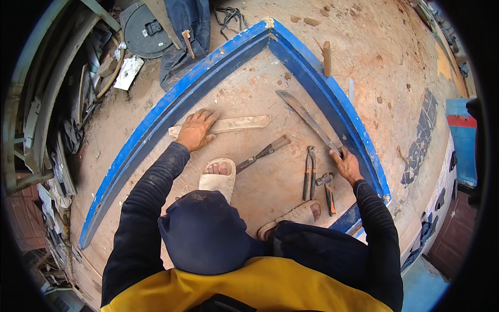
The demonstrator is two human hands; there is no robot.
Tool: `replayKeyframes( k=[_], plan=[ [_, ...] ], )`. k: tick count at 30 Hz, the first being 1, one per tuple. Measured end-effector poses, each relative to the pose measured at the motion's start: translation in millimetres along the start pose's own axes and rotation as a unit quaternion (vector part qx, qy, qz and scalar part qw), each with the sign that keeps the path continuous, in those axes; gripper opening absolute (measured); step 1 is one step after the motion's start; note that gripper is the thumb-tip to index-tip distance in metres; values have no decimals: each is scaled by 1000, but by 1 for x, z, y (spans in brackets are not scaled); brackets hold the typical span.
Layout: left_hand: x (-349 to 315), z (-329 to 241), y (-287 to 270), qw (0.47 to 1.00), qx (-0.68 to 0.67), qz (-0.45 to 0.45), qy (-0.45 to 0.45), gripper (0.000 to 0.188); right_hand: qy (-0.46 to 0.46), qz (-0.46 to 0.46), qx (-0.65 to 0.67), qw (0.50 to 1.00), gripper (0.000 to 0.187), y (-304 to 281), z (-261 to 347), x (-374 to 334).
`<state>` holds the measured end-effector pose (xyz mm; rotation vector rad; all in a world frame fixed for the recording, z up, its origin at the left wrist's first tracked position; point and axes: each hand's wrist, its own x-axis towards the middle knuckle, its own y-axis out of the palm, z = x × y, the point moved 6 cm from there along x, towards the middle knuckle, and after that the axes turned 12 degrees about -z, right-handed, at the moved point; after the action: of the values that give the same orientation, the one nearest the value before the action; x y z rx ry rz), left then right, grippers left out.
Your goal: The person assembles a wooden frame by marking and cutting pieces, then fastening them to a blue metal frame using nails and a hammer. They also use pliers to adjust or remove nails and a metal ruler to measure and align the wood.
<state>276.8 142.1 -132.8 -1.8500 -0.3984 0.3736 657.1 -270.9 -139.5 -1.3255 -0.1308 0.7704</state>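
My left hand [195, 130] lies across the left part of a pale wooden strip [244, 123] on the ground, fingers over its far edge and thumb on the near side. My right hand [347, 165] is closed around the near end of a machete [306, 118]; its long, worn blade points up and left, and the grip is mostly hidden in the hand. Between my hands lie a dark-shafted tool with a brownish end [265, 152], pincers [310, 174] with black and orange handles, and a hammer [328, 193].
A blue angled wooden frame [171, 104] surrounds the work spot, its corner at the far side. My sandalled feet [218, 179] stand inside it. A small wood block [327, 59] stands by the right arm. Scrap and a dark round lid [148, 31] lie far left.
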Motion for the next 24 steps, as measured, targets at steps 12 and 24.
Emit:
replayKeyframes(
  k=[12, 24],
  plan=[
    [-39, 34, 26, 998, -55, -3, -22, 56, -180, -341, 18, 923, 76, -106, 203, 113],
    [-49, 59, 43, 989, -130, -45, -44, 63, 10, -217, 131, 967, 33, -125, 223, 204]
  ],
)
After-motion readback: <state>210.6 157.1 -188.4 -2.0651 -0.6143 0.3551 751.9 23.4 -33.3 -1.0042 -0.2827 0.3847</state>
